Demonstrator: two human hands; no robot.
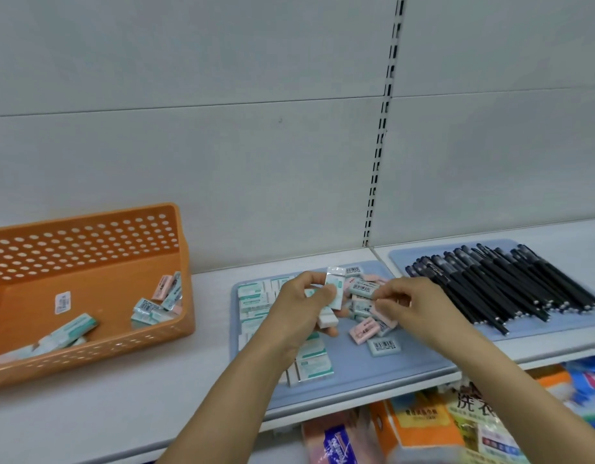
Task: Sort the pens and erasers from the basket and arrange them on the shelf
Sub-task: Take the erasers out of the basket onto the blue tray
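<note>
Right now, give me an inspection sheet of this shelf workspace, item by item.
Surface: white shelf carrying two blue mats.
Job's things: orange basket holds several erasers, no pens seen in it; erasers on the middle mat, white-green ones in rows on its left, a loose pink and green pile on its right; black pens heaped on the right mat.
Clutter: nothing seen.
Grippers: left hand grips white-green erasers; right hand pinches an eraser from the pile.
Cables: nothing seen.
Surroundings: grey back panel with slotted upright; packaged goods on the shelf below.
</note>
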